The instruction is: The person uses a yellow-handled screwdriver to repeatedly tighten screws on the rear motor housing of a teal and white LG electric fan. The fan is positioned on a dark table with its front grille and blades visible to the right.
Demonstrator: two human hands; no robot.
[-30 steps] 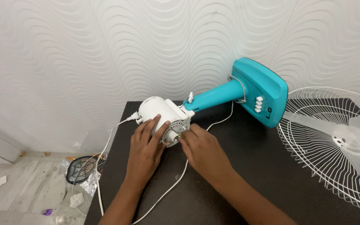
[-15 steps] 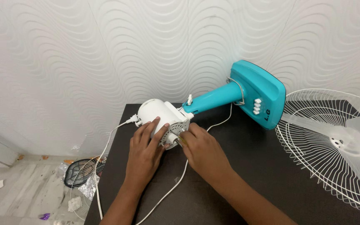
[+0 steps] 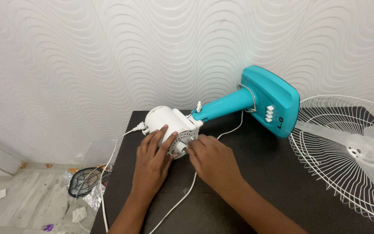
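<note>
The white motor housing (image 3: 166,123) lies on the black tabletop (image 3: 256,195), left of the teal base (image 3: 270,102). The left hand (image 3: 153,161) braces it, fingers spread; the right hand (image 3: 211,160) pinches its front shaft, best turned squarely.

One head-worn view — looking down, close, over the black table (image 3: 256,190).

White wall (image 3: 109,56) with wavy relief fills upper frame. Black table (image 3: 247,203) lower centre-right. Pale dusty floor (image 3: 27,203) lower left, scattered litter. Light even, bright.
</note>
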